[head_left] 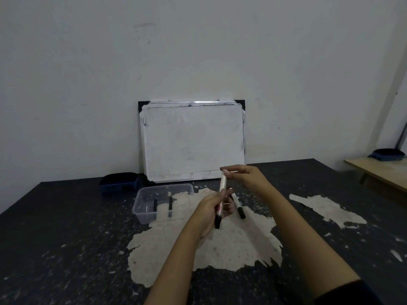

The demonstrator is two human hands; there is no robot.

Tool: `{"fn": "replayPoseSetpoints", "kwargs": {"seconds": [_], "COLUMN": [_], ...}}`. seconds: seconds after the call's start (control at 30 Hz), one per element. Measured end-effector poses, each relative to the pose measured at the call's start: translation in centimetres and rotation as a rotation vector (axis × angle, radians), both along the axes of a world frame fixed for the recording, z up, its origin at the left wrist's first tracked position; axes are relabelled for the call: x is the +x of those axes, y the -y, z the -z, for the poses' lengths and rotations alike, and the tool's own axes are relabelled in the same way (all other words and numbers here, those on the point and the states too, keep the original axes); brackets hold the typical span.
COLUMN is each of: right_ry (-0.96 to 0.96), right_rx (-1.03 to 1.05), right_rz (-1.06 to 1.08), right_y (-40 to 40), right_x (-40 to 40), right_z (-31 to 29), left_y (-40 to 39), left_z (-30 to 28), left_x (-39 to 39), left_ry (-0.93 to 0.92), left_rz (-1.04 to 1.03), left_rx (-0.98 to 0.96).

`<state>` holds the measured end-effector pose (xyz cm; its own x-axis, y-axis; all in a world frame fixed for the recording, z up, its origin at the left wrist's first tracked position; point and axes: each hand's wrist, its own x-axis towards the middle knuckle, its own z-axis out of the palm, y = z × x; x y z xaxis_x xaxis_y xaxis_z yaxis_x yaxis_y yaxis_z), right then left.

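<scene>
My left hand point(212, 211) grips a white marker point(222, 186) with a black cap at its lower end, holding it nearly upright above the table. My right hand point(244, 176) pinches the top end of that same marker with fingertips and thumb. A second white marker with a black cap point(239, 206) lies on the table just right of my left hand. A clear plastic container point(164, 191) stands to the left and holds two black markers point(163, 204). A small whiteboard point(192, 140) leans against the wall behind my hands.
A dark blue eraser point(120, 183) sits at the back left, next to the whiteboard. The black table point(66, 238) has large worn pale patches. At the far right stands a wooden bench point(383, 170) with a dark blue object point(387, 154) on it.
</scene>
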<state>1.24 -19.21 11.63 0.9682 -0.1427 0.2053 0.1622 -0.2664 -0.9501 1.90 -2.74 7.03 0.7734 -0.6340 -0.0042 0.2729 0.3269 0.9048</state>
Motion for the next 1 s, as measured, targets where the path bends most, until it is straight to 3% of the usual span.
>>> {"fn": "replayPoseSetpoints", "kwargs": {"seconds": [0.27, 0.47, 0.77, 1.0], "right_ry": [-0.062, -0.094, -0.156, -0.259], "right_rx": [-0.075, -0.113, -0.295, -0.423], "right_rz": [0.048, 0.067, 0.406, 0.414], "right_y": [0.9, 1.4, 3.3, 3.5], "right_x": [1.4, 3.5, 3.5, 2.9], "right_z": [1.6, 2.6, 6.8, 9.0], "left_y": [1.3, 2.8, 4.5, 5.8], "left_z": [1.2, 1.9, 2.6, 3.8], "left_x": [0.5, 2.5, 5.1, 5.6], "left_ry": [-0.013, 0.177, 0.273, 0.333], "left_rz": [-0.049, -0.207, -0.405, -0.472], "left_rx": [0.111, 0.548, 0.746, 0.915]}}
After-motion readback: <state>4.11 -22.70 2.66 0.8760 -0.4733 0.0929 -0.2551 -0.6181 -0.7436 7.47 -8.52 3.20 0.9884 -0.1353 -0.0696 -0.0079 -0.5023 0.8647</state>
